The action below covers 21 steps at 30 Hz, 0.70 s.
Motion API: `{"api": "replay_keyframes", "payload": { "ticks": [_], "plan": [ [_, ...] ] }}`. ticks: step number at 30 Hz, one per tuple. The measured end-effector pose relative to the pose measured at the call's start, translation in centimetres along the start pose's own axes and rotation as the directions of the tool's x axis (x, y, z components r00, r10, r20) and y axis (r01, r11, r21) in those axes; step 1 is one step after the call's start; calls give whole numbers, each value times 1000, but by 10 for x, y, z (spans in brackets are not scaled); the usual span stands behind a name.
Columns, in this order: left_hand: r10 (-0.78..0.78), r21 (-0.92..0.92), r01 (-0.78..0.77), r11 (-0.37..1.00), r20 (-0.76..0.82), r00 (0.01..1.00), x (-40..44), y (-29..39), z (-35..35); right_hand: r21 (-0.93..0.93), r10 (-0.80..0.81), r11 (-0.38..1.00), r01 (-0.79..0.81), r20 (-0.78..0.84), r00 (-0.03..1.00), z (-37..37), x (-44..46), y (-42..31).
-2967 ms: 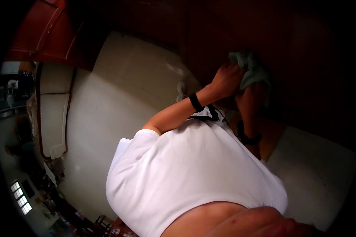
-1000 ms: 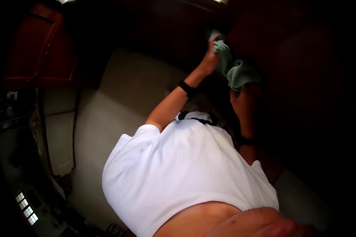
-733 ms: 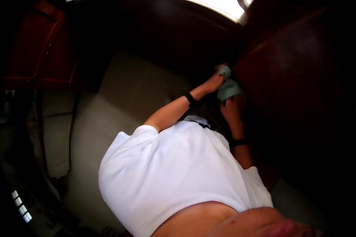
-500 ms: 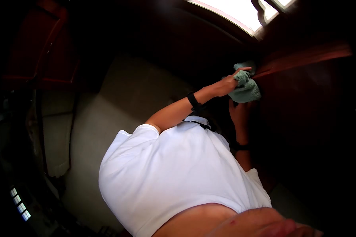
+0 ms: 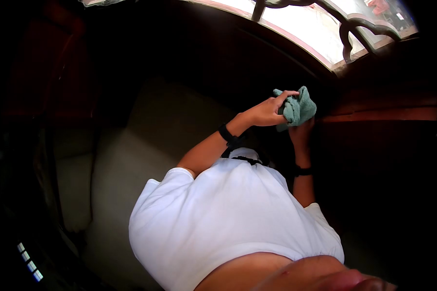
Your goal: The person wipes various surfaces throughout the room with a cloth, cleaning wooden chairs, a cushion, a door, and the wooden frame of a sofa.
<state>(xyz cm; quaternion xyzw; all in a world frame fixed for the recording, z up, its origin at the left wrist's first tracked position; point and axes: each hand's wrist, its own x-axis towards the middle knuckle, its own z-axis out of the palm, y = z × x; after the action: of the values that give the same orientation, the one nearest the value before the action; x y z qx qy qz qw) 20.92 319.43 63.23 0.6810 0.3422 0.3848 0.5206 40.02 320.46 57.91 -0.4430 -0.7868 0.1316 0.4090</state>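
Cloth (image 5: 306,105) near reddish surface (image 5: 383,115), bright window (image 5: 301,26)

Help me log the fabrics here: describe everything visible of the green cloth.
The muted green cloth looks soft and towel-like. It is bunched into folds, one flap spreading upward. The left hand grips it from one side; the right hand is at its lower edge, its hold shadowed. Whether it touches the reddish strip beside it is unclear.

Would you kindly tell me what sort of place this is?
Probably a room indoors, perhaps in a home, judging by the bright window with dark curved bars, the reddish-brown, wooden-looking ledge and the plain greyish floor.
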Motion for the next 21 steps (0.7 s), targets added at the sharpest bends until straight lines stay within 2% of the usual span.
{"api": "replay_keyframes", "payload": {
  "ticks": [1,3,5,6,7,8,9,11,12,14,17,19,20,21],
  "plan": [
    [45,-27,-47,999,-56,997,1,-3,-8,-19,-18,1000,18,5,1000,2,10,1],
    [-23,4,24,1000,-102,994,3,13,-12,-62,12,998,-11,18,1000,-5,25,-7],
    [28,98,-7,995,-216,976,1,17,-9,12,32,999,-32,2,999,-8,38,-4],
    [15,94,7,996,-232,973,3,6,-12,-7,10,1000,-11,-65,998,-9,48,2],
    [44,145,10,989,-360,932,4,-8,-16,-23,-14,1000,11,-139,990,-11,56,11],
    [80,194,18,981,-482,872,4,-24,-19,-113,-99,990,84,-140,985,-13,60,34],
    [6,190,116,975,-544,839,0,-28,-30,-44,3,999,-10,-160,987,-9,61,49],
    [-10,338,276,900,-616,788,-5,-56,-54,-143,81,983,-112,-206,975,-13,75,42],
    [-36,318,322,892,-660,750,-21,-72,-65,-124,59,989,-83,-188,980,-6,81,34],
    [-76,308,392,867,-695,715,-21,-81,-79,-267,100,956,-119,-84,991,3,88,35],
    [-23,319,385,866,-744,668,-17,-70,-95,-196,140,969,-147,-49,989,14,96,27],
    [-123,123,325,938,-756,643,-6,-68,-112,-181,143,972,-152,-65,988,18,97,22],
    [-168,-80,161,984,-727,665,-4,-81,-128,-171,158,971,-167,-67,985,18,98,12],
    [-158,-64,162,985,-720,676,1,-71,-132,-156,178,970,-186,-68,982,17,100,7]
  ]
}}
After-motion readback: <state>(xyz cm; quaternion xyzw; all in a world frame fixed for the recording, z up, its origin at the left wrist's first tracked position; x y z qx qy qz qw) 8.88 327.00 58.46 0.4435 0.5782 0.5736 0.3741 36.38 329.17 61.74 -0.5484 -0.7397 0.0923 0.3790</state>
